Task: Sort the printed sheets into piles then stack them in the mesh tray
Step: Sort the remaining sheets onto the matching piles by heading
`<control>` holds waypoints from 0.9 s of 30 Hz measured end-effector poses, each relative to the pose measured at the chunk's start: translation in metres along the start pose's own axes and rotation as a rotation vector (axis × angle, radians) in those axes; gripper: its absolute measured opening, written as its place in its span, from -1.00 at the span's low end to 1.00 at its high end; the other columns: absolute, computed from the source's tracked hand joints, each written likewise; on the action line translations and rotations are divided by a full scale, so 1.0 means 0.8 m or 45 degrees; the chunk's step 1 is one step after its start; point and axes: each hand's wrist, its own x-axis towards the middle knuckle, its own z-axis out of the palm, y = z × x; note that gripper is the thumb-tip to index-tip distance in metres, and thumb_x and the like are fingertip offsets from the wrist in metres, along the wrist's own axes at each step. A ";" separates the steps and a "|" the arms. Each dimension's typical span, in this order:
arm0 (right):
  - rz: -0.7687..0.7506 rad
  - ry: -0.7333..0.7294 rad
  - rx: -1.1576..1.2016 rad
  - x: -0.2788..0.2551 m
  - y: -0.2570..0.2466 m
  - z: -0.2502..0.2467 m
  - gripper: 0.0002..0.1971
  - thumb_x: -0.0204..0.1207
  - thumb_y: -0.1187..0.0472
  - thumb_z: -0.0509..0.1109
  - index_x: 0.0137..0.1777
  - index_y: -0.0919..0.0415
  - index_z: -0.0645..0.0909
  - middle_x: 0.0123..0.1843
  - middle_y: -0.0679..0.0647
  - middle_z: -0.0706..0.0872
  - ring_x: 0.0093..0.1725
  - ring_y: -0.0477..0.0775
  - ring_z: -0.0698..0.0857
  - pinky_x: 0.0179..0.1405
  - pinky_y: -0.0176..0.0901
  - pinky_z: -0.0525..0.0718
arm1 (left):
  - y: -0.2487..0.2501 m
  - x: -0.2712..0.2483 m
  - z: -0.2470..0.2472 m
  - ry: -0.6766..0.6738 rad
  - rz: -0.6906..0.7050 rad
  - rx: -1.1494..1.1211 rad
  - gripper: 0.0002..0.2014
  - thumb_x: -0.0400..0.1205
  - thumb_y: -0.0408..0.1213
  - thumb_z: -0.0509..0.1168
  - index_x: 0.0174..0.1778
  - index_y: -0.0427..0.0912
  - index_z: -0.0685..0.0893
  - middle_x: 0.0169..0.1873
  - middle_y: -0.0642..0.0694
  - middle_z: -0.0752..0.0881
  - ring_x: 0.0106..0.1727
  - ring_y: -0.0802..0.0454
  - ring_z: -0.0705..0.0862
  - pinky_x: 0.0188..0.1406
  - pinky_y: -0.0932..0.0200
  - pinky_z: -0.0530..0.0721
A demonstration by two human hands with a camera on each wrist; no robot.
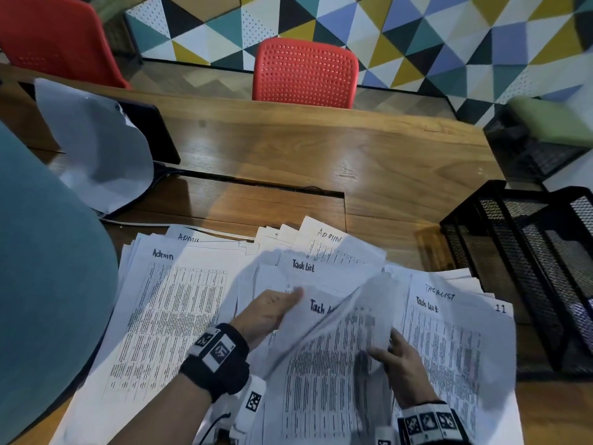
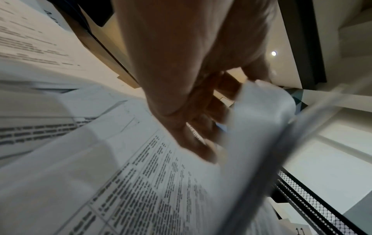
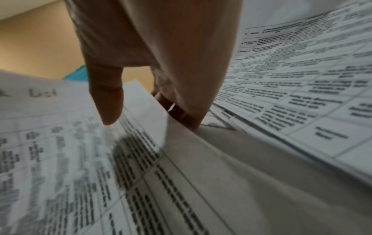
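Note:
Printed sheets lie fanned over the wooden table. An "Admin" pile (image 1: pixel 167 316) lies on the left and a "Task List" pile (image 1: pixel 455 348) on the right. Between them my left hand (image 1: pixel 276 311) pinches the upper left edge of a "Task List" sheet (image 1: pixel 321 380), thumb on top. My right hand (image 1: pixel 393 356) pinches the edge of a lifted, curling sheet (image 1: pixel 362 303) over it. In the left wrist view the left hand (image 2: pixel 201 127) curls its fingers against a blurred sheet (image 2: pixel 259 120). In the right wrist view the right hand (image 3: pixel 145 114) has the thumb above a sheet (image 3: pixel 70 143) and fingers below. The black mesh tray (image 1: pixel 500 239) stands at the right.
A dark screen draped with white paper (image 1: pixel 102 149) stands at the back left. Two red chairs (image 1: pixel 305 72) face the far side of the table. A second mesh organiser with a green item (image 1: pixel 545 123) sits at the back right. A teal rounded shape (image 1: pixel 48 268) fills the left edge.

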 end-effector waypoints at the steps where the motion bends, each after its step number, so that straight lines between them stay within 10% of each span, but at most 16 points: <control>1: 0.023 0.024 -0.022 0.000 0.002 -0.001 -0.23 -0.14 0.07 0.79 0.13 0.33 0.67 0.05 0.34 0.81 0.08 0.41 0.77 0.17 0.33 0.66 | 0.003 0.000 0.002 -0.005 -0.068 -0.066 -0.24 0.62 0.33 0.14 -0.12 -0.45 0.74 -0.05 -0.42 0.74 0.02 -0.27 0.73 0.06 0.13 0.58; 6: 0.031 -0.052 -0.066 -0.005 -0.003 0.000 -0.26 0.07 0.13 0.67 0.31 0.17 0.56 0.16 0.12 0.80 0.09 0.13 0.79 0.22 0.17 0.67 | 0.012 -0.001 0.009 -0.061 -0.149 0.053 -0.40 0.70 0.21 -0.01 -0.05 -0.19 0.77 0.09 -0.21 0.78 0.29 -0.08 0.64 0.53 -0.14 0.36; 8: 0.068 -0.107 -0.041 -0.003 -0.009 0.004 -0.43 0.39 0.32 0.51 0.42 0.09 0.51 0.24 -0.04 0.70 0.16 -0.03 0.71 0.13 -0.13 0.64 | 0.011 -0.002 0.009 -0.228 -0.254 -0.050 -0.38 0.71 0.25 -0.01 0.21 -0.27 0.63 0.22 -0.27 0.77 0.21 -0.23 0.73 0.32 -0.18 0.54; 10: 0.217 -0.033 0.007 -0.003 -0.007 0.020 -0.61 0.67 0.44 0.16 0.37 0.14 0.64 0.17 0.01 0.76 0.25 0.22 0.67 0.08 -0.12 0.65 | 0.013 -0.002 0.009 -0.270 -0.347 -0.076 -0.35 0.73 0.26 0.01 0.32 -0.31 0.57 0.26 -0.29 0.75 0.11 -0.31 0.77 0.11 -0.09 0.66; 12: 0.293 -0.065 -0.059 -0.021 -0.002 0.017 -0.59 0.75 0.26 0.03 0.24 0.09 0.75 0.31 0.23 0.70 0.45 0.26 0.55 0.17 -0.10 0.67 | 0.014 0.000 0.013 -0.032 -0.293 0.168 -0.46 0.76 0.14 0.07 0.28 -0.29 0.61 0.22 -0.22 0.76 0.12 -0.24 0.78 0.20 -0.12 0.70; 15: 0.025 -0.024 -0.076 -0.007 0.011 -0.003 -0.61 0.23 0.00 0.66 -0.06 0.24 0.76 0.11 0.31 0.75 -0.07 -0.02 0.80 -0.11 -0.25 0.77 | -0.001 0.015 0.005 0.684 -0.137 0.809 -0.67 0.72 -0.09 0.27 0.31 -0.22 0.55 0.27 -0.13 0.65 0.20 -0.04 0.66 0.27 0.07 0.65; 17: 0.065 0.042 0.026 0.000 -0.006 -0.003 -0.52 0.22 0.16 0.66 0.12 0.31 0.65 0.04 0.13 0.77 0.09 -0.01 0.77 0.15 -0.16 0.72 | -0.007 0.023 -0.001 0.839 -0.151 0.954 -0.57 0.66 -0.14 0.36 0.36 -0.24 0.45 0.30 -0.16 0.57 0.19 -0.03 0.60 0.26 0.09 0.63; 20: -0.091 0.038 -0.190 -0.006 0.003 -0.002 -0.59 0.47 0.21 0.37 0.33 0.20 0.62 0.17 -0.07 0.72 0.05 -0.28 0.76 -0.12 -0.46 0.68 | -0.013 0.029 -0.002 0.706 -0.357 0.904 -0.39 0.59 -0.11 0.45 0.44 -0.30 0.37 0.27 -0.21 0.61 0.16 -0.10 0.66 0.11 0.09 0.68; 23: -0.084 0.097 -0.206 -0.004 0.006 0.001 -0.68 0.61 0.36 0.32 0.35 0.20 0.60 0.19 -0.04 0.71 -0.04 -0.41 0.74 -0.18 -0.54 0.63 | -0.015 0.025 0.003 0.615 -0.201 0.847 -0.71 0.62 -0.17 0.43 0.13 -0.27 0.62 -0.10 -0.05 0.70 -0.16 0.00 0.65 -0.03 -0.02 0.75; 27: -0.087 0.250 -0.194 -0.005 0.000 0.002 -0.40 0.44 -0.04 0.51 0.34 0.35 0.52 0.01 0.16 0.71 -0.06 0.12 0.72 0.11 0.14 0.69 | -0.002 0.001 0.011 0.236 -0.004 0.451 -0.71 0.72 -0.38 0.24 -0.35 -0.15 0.60 -0.48 0.20 0.62 -0.35 0.19 0.53 -0.26 0.35 0.54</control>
